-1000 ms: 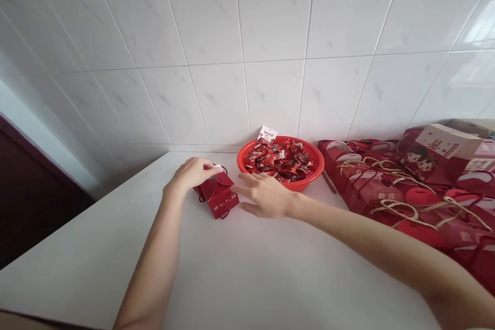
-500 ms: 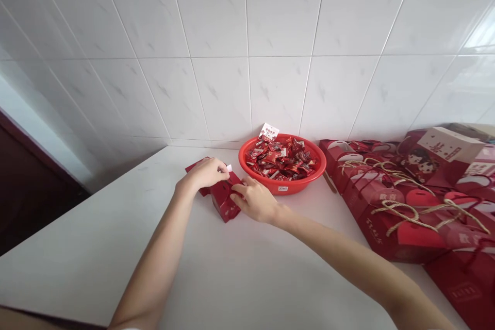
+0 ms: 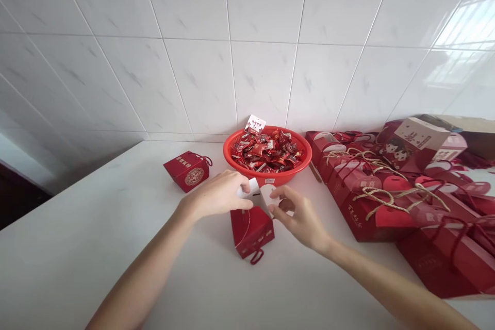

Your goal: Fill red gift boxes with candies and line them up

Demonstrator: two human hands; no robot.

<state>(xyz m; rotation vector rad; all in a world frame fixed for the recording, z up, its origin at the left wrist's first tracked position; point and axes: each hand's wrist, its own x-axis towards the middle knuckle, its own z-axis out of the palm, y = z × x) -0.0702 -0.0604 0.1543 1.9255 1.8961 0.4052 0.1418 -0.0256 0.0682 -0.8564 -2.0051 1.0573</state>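
A small red paper gift box (image 3: pixel 251 229) stands on the white table, with a thin red cord handle at its near side. Its top flaps are apart, showing white insides. My left hand (image 3: pixel 222 193) pinches the left white flap between thumb and fingers. On the other side, my right hand (image 3: pixel 299 214) grips the right flap at its edge. Behind my left hand rests a second red box (image 3: pixel 188 171), closed, with a gold round emblem and a red cord. Just beyond the opened box is a red plastic basket (image 3: pixel 229 157) full of red-wrapped candies (image 3: pixel 266 152).
Rows of larger red gift boxes (image 3: pixel 351 216) with twisted rope handles (image 3: pixel 390 198) fill the right side. A box with cartoon figures (image 3: pixel 410 142) lies on top of them. A white card (image 3: pixel 255 124) leans at the basket's back. The tiled wall (image 3: pixel 263 77) bounds the table (image 3: pixel 96 242).
The box at my hands is now turned nearer me with its flaps spread apart. The other red box now shows fully at the left. The camera view has shifted slightly right.
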